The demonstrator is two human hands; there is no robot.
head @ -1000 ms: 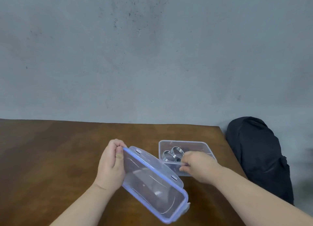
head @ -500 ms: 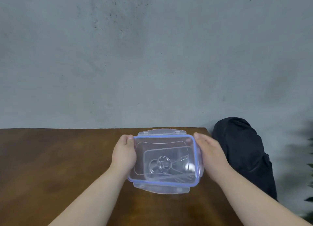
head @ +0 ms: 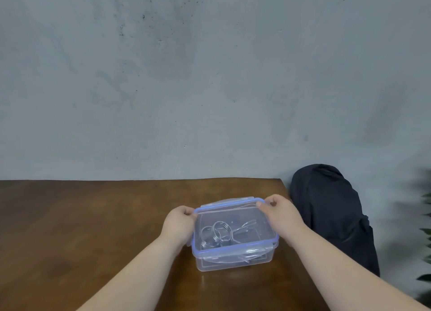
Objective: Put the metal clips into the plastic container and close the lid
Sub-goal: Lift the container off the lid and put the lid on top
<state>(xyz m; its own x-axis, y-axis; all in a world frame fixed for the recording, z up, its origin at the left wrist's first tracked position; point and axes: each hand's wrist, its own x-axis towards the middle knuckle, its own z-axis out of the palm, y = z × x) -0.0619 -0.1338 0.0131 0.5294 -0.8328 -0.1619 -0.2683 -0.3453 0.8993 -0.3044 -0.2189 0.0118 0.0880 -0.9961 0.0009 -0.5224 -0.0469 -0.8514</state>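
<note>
A clear plastic container point(head: 233, 263) stands on the brown wooden table point(head: 93, 229). Its clear lid with a blue rim point(head: 229, 202) lies on top of it; the near edge sits flat and the far edge looks slightly raised. Through the lid I see metal clips point(head: 220, 232) with round wire loops inside. My left hand point(head: 179, 222) grips the lid's far left corner. My right hand point(head: 279, 211) pinches the far right corner with thumb and fingers.
A black bag point(head: 331, 212) stands just past the table's right edge, against the grey wall. Green plant leaves point(head: 425, 238) show at the far right edge of the view.
The lid came from my left hand's tilted hold down over the container. Both hands then slid from the lid's sides to its far corners.
</note>
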